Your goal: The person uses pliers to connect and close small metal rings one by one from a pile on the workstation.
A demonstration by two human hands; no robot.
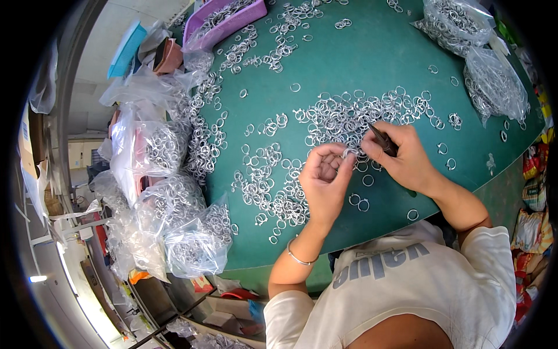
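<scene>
Between both hands, small metal ring (349,153) pinched in left hand (325,177) fingers, curled shut. Right hand (407,156) closed on dark pliers (381,138), tip slanting down-left, touching ring from right. Ring heap (349,113) just beyond on green worktop (360,52); bagged rings (174,232) far left, nothing blocking.

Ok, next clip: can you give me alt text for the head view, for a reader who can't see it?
A person's left hand pinches a small metal ring while the right hand works it with dark pliers, over a green table strewn with loose rings. Clear bags of rings are piled along the left edge.
</scene>
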